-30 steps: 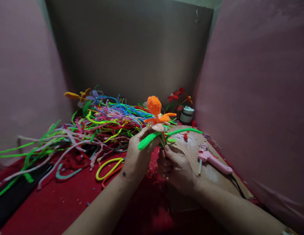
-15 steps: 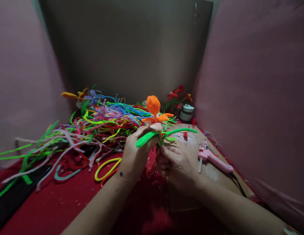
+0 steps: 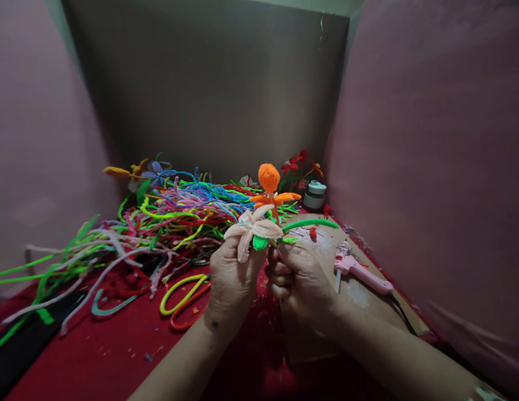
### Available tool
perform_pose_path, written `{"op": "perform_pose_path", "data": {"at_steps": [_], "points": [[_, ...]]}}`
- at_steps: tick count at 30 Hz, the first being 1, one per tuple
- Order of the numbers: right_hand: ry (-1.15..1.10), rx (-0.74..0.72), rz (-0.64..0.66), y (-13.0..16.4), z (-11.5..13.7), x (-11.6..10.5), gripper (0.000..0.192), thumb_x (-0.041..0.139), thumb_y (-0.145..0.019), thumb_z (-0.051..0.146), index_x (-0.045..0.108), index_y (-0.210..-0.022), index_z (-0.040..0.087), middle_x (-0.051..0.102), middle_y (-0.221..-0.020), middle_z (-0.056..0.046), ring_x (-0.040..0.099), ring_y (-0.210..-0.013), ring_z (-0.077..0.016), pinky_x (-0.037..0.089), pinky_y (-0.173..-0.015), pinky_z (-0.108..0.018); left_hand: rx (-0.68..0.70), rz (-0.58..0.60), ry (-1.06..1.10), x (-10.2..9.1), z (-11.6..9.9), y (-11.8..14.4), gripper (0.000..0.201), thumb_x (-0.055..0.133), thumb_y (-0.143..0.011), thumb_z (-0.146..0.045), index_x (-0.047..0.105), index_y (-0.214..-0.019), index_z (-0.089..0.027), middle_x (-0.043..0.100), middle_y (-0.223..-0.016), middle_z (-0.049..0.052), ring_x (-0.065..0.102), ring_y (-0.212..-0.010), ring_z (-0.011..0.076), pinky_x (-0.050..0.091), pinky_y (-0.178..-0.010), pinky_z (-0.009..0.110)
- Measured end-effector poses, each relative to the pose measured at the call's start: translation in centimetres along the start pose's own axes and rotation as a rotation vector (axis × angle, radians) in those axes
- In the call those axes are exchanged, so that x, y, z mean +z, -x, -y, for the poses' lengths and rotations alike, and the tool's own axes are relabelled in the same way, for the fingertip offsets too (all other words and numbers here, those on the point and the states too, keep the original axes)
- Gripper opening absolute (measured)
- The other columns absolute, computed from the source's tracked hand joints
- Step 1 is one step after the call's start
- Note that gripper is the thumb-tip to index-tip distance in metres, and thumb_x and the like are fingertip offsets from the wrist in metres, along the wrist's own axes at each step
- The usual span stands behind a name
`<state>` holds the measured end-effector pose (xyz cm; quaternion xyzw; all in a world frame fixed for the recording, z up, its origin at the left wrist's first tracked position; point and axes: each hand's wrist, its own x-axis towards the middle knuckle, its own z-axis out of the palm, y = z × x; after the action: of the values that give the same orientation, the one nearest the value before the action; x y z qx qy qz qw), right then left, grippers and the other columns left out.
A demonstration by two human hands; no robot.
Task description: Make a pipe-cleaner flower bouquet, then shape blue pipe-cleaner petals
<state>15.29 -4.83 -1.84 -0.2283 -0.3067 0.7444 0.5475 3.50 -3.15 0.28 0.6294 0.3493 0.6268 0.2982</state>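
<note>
Both hands hold a small bunch of pipe-cleaner flowers above the red cloth. My left hand (image 3: 231, 275) grips the stems just under a pale pink flower (image 3: 253, 228), which faces me. My right hand (image 3: 299, 275) pinches the same stems from the right. An orange flower (image 3: 269, 184) with a round fuzzy head stands upright above the bunch. A bright green leaf (image 3: 311, 223) arches out to the right, and a short green tip shows below the pink petals.
A big tangle of coloured pipe cleaners (image 3: 167, 211) covers the cloth to the left and behind. Yellow and orange loops (image 3: 182, 295) lie near my left wrist. A pink glue gun (image 3: 359, 273) rests on a cardboard sheet (image 3: 359, 298) at right. Finished flowers (image 3: 299, 164) and a small jar (image 3: 315, 195) stand at the back.
The bunch has turned in my hands: the pale pink flower now faces me, where a long green leaf stuck out to the left before. My hands shifted slightly left.
</note>
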Motion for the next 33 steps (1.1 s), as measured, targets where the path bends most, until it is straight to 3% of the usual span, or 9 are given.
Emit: {"op": "perform_pose_path", "data": {"at_steps": [5,10,14,18,24,27,30,33], "points": [[0.026,0.046,0.043,-0.2,0.3,-0.5,0.023,0.061,-0.080,0.034,0.049,-0.070,0.016,0.023,-0.051,0.008,0.012,-0.045,-0.0047,0.012,-0.041,-0.019,-0.014,0.026,-0.064,0.1,-0.4,-0.3,0.014,0.055,-0.080,-0.027,0.062,-0.073,-0.018,0.061,-0.081,0.002,0.056,-0.085,0.0168,0.042,-0.081,0.026],[0.042,0.025,0.010,-0.3,0.0,-0.3,0.026,0.063,-0.077,0.037,0.048,-0.069,0.017,0.022,-0.049,0.009,0.012,-0.043,-0.0043,0.011,-0.040,-0.019,0.006,0.009,-0.125,0.2,-0.4,0.0,0.013,0.052,-0.082,-0.025,0.064,-0.084,-0.020,0.064,-0.088,0.002,0.055,-0.092,0.0179,0.040,-0.084,0.026],[0.082,-0.019,-0.037,-0.3,-0.2,0.2,0.031,0.065,-0.075,0.041,0.047,-0.068,0.017,0.023,-0.049,0.009,0.013,-0.044,-0.0045,0.011,-0.040,-0.019,0.034,0.006,-0.187,0.3,-0.6,0.5,0.012,0.051,-0.082,-0.024,0.063,-0.083,-0.020,0.063,-0.085,0.002,0.055,-0.090,0.0177,0.040,-0.086,0.026],[0.091,-0.097,-0.044,-0.2,-0.3,0.7,0.035,0.068,-0.072,0.041,0.043,-0.066,0.018,0.022,-0.051,0.009,0.012,-0.044,-0.0045,0.009,-0.039,-0.018,0.002,-0.075,-0.294,0.3,-0.9,1.2,0.010,0.058,-0.078,-0.028,0.062,-0.079,-0.019,0.064,-0.081,0.002,0.057,-0.087,0.0181,0.042,-0.081,0.024],[0.113,-0.172,-0.053,-0.5,-0.7,0.9,0.035,0.064,-0.077,0.039,0.038,-0.064,0.019,0.021,-0.051,0.009,0.015,-0.044,-0.0049,0.012,-0.040,-0.019,0.080,-0.078,-0.244,0.9,-0.1,2.3,0.018,0.057,-0.079,-0.024,0.063,-0.096,-0.021,0.066,-0.096,0.003,0.058,-0.090,0.0179,0.043,-0.085,0.025],[0.122,-0.134,0.001,-0.5,-0.4,0.6,0.035,0.062,-0.078,0.039,0.038,-0.063,0.018,0.022,-0.050,0.009,0.014,-0.043,-0.0046,0.010,-0.040,-0.020,0.080,-0.096,-0.231,0.8,0.0,2.1,0.012,0.056,-0.080,-0.024,0.063,-0.089,-0.020,0.066,-0.085,0.002,0.059,-0.084,0.0171,0.043,-0.084,0.026],[0.163,-0.097,0.078,-0.5,0.0,0.2,0.027,0.061,-0.079,0.038,0.047,-0.069,0.017,0.026,-0.051,0.008,0.016,-0.043,-0.0043,0.010,-0.041,-0.020,0.055,-0.078,-0.203,0.4,-0.5,1.7,0.011,0.055,-0.081,-0.024,0.062,-0.088,-0.019,0.064,-0.088,0.002,0.057,-0.091,0.0173,0.041,-0.089,0.026],[0.275,-0.176,0.106,-0.6,0.2,-0.3,0.024,0.059,-0.081,0.037,0.053,-0.070,0.016,0.036,-0.053,0.006,0.025,-0.044,-0.0048,0.018,-0.043,-0.021,0.088,-0.047,-0.193,0.1,-0.8,1.4,0.012,0.055,-0.081,-0.023,0.063,-0.089,-0.018,0.063,-0.092,0.004,0.056,-0.094,0.0182,0.039,-0.092,0.029]]}}
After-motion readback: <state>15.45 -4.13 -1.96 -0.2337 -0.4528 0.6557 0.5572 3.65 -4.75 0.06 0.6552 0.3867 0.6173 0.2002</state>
